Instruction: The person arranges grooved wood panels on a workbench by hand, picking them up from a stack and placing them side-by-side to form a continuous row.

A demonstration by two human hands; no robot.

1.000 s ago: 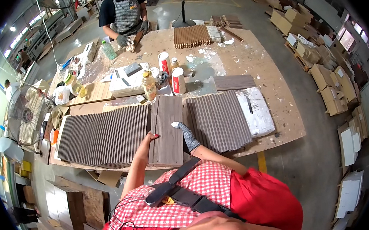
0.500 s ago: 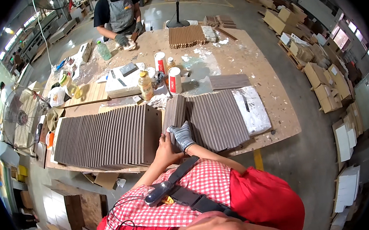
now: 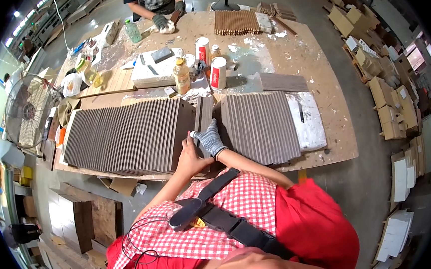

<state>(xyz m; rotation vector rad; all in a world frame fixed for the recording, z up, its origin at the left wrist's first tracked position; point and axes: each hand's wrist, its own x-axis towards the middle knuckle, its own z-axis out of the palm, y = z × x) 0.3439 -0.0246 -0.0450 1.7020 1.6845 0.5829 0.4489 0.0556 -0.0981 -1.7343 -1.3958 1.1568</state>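
Between two long rows of grey-brown wooden boards stands a separate grey-brown wooden board (image 3: 204, 110), its narrow side toward me. My right hand (image 3: 210, 140), in a grey striped knit glove, grips the board near its close end, with the thumb on its left side. My bare left hand (image 3: 192, 158) is closed at the same end, its fingertips pressed on the board beside the gloved thumb. The left row of boards (image 3: 125, 136) is the longer one. To the right of my hands is the other row of boards (image 3: 257, 126). My fingers partly hide the board's near end.
Beyond the boards stand white-and-red canisters (image 3: 217, 73) and a bottle of yellowish liquid (image 3: 181, 77). A white foam block (image 3: 306, 123) lies right of the right row. Across the worktable (image 3: 327, 126), a co-worker's gloved hand (image 3: 159, 22) holds a cloth. A fan (image 3: 28, 111) stands at left.
The board between the rows has turned, so it now shows a narrower side. Both my hands have stayed at its near end. The whole view has shifted slightly.
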